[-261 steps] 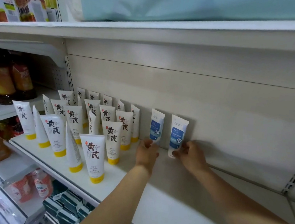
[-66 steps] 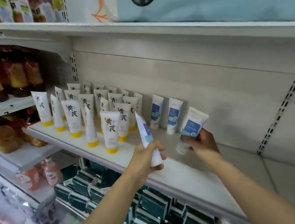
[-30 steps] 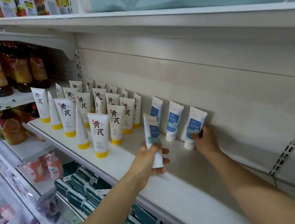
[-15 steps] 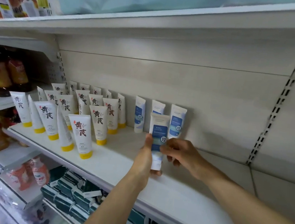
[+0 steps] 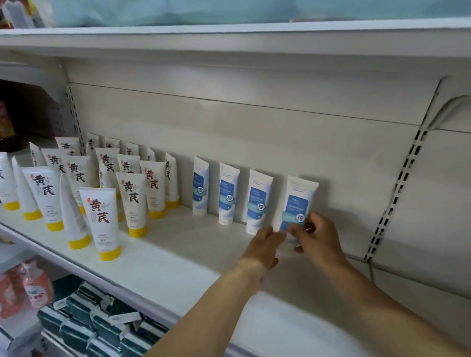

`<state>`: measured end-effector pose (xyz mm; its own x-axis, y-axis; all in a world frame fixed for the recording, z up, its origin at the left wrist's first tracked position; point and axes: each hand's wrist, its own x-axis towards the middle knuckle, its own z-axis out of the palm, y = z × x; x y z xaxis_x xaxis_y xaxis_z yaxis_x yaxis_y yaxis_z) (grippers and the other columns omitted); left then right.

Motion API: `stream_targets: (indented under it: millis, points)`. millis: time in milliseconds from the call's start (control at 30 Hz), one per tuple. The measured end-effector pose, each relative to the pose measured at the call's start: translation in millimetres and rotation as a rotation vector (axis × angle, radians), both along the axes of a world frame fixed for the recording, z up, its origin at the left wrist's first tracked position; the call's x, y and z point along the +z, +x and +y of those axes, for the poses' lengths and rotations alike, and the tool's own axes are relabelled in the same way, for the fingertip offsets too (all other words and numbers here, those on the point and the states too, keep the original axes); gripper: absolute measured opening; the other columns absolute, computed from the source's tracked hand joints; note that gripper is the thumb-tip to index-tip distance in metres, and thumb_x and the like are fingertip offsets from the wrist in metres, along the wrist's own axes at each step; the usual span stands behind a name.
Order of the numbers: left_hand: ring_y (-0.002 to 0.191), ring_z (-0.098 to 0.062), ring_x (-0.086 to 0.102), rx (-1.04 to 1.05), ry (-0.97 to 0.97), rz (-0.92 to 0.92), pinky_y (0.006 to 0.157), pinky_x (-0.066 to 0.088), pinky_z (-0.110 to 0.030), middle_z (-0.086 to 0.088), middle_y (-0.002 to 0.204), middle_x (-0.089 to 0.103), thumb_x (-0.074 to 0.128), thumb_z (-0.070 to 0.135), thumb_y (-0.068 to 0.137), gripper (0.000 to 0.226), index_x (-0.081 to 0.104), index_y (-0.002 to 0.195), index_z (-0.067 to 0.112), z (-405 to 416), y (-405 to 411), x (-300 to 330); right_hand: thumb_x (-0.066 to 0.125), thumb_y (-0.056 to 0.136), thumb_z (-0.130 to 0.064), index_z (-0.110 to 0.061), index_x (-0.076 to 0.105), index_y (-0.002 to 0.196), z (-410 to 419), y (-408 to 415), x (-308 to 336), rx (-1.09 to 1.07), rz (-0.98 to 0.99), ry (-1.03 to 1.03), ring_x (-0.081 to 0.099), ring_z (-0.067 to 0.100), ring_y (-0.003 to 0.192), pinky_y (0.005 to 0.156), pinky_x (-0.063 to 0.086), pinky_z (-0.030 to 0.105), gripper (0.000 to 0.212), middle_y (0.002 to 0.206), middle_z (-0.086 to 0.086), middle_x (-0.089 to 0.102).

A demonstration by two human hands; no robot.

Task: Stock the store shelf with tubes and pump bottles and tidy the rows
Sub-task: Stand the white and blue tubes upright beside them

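Both hands frame the fourth blue tube (image 5: 298, 206) at the right end of the back row on the shelf (image 5: 189, 264), right hand (image 5: 316, 240) pinching its lower edge and left hand (image 5: 265, 244) loosely spread alongside, apparently squaring it upright against the rear panel.

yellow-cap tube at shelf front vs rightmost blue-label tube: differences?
The front yellow-cap tube has large dark characters on its label and a yellow cap; the rightmost blue-label tube has a blue panel, and its cap is hidden. The yellow-cap tube stands free near the shelf edge; the blue-label tube stands at the back panel, with the right hand pinching it and the left hand touching it. Both are white and upright.
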<state>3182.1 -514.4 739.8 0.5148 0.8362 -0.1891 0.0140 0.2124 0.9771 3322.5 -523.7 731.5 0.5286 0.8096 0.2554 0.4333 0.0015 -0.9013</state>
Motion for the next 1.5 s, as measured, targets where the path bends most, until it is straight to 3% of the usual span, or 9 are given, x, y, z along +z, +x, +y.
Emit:
stream_targets:
  millis: [100,300,567,667,867,1000,1100,1267,1500]
  points:
    - [0.11,-0.014,0.051,-0.017,-0.069,-0.026,0.098,0.044,-0.032,0.002,0.119,0.056,0.046,0.03,0.1,0.01,0.053,0.106,0.028,4.1,13.9,-2.8,0.076,0.08,-0.016,-0.002,0.06,0.087,8.8,11.4,-13.2,-0.098,-0.115,-0.013,0.063,0.034,0.071,0.063,0.056,0.045,0.022,0.077,0.013,0.064]
    - [0.089,-0.007,0.056,0.012,-0.223,-0.121,0.078,0.045,-0.021,0.004,0.095,0.06,0.045,0.029,0.099,0.009,0.053,0.097,0.025,10.8,21.3,-1.4,0.079,0.076,-0.013,-0.004,0.06,0.089,20.1,11.9,-19.7,-0.126,-0.172,-0.039,0.055,0.022,0.069,0.061,0.042,0.03,0.025,0.081,0.008,0.063]
    - [0.089,-0.002,0.054,0.003,-0.277,-0.16,0.081,0.046,-0.022,0.007,0.095,0.057,0.045,0.023,0.101,0.012,0.049,0.09,0.024,17.2,15.4,2.7,0.076,0.075,-0.001,-0.003,0.061,0.099,21.5,7.4,-21.6,-0.112,-0.13,-0.096,0.059,0.022,0.081,0.071,0.041,0.026,0.028,0.093,0.009,0.066]
    - [0.086,-0.007,0.052,0.007,-0.267,-0.134,0.079,0.046,-0.024,0.004,0.093,0.053,0.047,0.022,0.1,0.012,0.048,0.088,0.023,19.8,11.9,2.9,0.072,0.078,-0.002,-0.007,0.055,0.091,18.8,5.0,-23.1,-0.147,-0.142,-0.09,0.057,0.024,0.081,0.07,0.039,0.028,0.021,0.09,0.011,0.063]
    - [0.103,-0.028,0.058,0.114,-0.222,-0.087,0.089,0.052,-0.038,-0.009,0.108,0.057,0.049,0.022,0.099,0.008,0.055,0.099,0.016,20.6,-3.6,-1.5,0.056,0.091,-0.014,-0.01,0.048,0.097,8.2,-10.3,-23.5,-0.272,-0.11,-0.105,0.058,0.031,0.09,0.079,0.047,0.039,0.011,0.096,0.01,0.061]
    - [0.092,-0.028,0.062,0.168,-0.244,-0.162,0.084,0.054,-0.039,-0.013,0.106,0.06,0.049,0.017,0.099,0.013,0.055,0.107,0.009,16.8,-29.1,-2.5,0.058,0.086,-0.009,-0.013,0.047,0.095,-2.6,-35.1,-21.2,-0.255,-0.071,-0.055,0.057,0.029,0.081,0.076,0.048,0.041,0.014,0.083,0.0,0.056]
    - [0.091,-0.03,0.064,0.203,-0.258,-0.289,0.081,0.055,-0.039,-0.015,0.105,0.064,0.049,0.015,0.099,0.021,0.056,0.116,0.004,12.7,-57.3,-1.9,0.059,0.083,-0.004,-0.021,0.049,0.084,-5.4,-63.6,-16.8,-0.163,0.039,0.001,0.057,0.029,0.072,0.074,0.053,0.048,0.02,0.079,0.003,0.058]
    - [0.092,-0.029,0.068,0.233,-0.245,-0.375,0.076,0.057,-0.036,-0.018,0.106,0.068,0.049,0.015,0.1,0.021,0.056,0.116,0.005,3.4,-117.9,3.4,0.058,0.088,-0.004,-0.018,0.052,0.087,0.1,-131.0,-1.6,-0.012,0.121,0.07,0.053,0.021,0.061,0.057,0.047,0.031,0.016,0.08,0.009,0.06]
    - [0.071,-0.022,0.066,0.32,-0.173,-0.275,0.064,0.055,-0.032,-0.015,0.097,0.068,0.05,0.019,0.099,0.019,0.061,0.109,0.007,-6.6,-232.4,5.4,0.057,0.087,0.004,-0.015,0.055,0.084,8.5,-246.1,5.1,0.21,0.194,0.126,0.049,0.017,0.053,0.044,0.041,0.024,0.019,0.073,0.007,0.055]
